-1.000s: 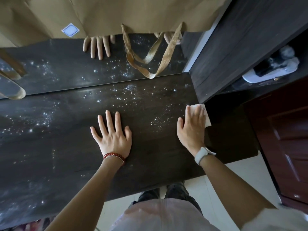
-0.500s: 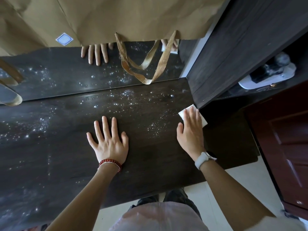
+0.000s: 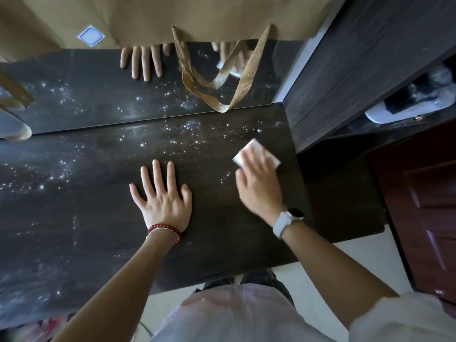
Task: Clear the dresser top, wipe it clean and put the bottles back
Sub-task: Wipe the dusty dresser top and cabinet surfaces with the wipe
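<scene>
The left hand (image 3: pixel 164 202) lies flat on the dark tabletop (image 3: pixel 86 218), fingers (image 3: pixel 157 174) spread and straight, a red bead bracelet (image 3: pixel 164 229) at the wrist. At its 2 o'clock the right hand (image 3: pixel 259 183) presses a white wipe (image 3: pixel 251 148) onto the wood — fingers together and laid over it, blurred. White specks (image 3: pixel 187 134) dot the surface at 12 o'clock, just before the mirror (image 3: pixel 98 95). No bottles in view.

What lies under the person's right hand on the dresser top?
A folded white wipe lies under the right hand, its far edge and corners showing past the fingers, pressed onto the dresser top. The hand covers the rest of the wipe.
</scene>
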Demonstrator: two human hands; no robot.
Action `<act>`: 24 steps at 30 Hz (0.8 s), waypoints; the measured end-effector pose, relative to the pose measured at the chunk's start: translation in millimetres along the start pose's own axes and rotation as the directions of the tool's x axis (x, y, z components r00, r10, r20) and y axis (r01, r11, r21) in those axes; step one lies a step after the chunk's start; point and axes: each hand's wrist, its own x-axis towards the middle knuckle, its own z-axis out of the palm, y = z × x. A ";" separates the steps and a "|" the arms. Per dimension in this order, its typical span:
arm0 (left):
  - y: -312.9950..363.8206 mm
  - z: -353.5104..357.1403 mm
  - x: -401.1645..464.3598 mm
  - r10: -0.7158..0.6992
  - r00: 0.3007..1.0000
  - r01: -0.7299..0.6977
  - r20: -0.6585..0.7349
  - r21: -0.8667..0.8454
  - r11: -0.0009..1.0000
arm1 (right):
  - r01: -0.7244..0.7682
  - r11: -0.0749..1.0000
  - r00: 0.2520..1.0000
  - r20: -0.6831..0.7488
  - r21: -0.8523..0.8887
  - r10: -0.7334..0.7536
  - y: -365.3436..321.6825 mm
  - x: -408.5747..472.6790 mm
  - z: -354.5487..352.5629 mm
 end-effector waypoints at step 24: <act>-0.2 -0.1 0.2 0.008 1.000 -0.008 -0.003 0.018 1.000 | -0.333 0.942 0.941 -0.048 0.052 0.335 27.1 87.2 -10.3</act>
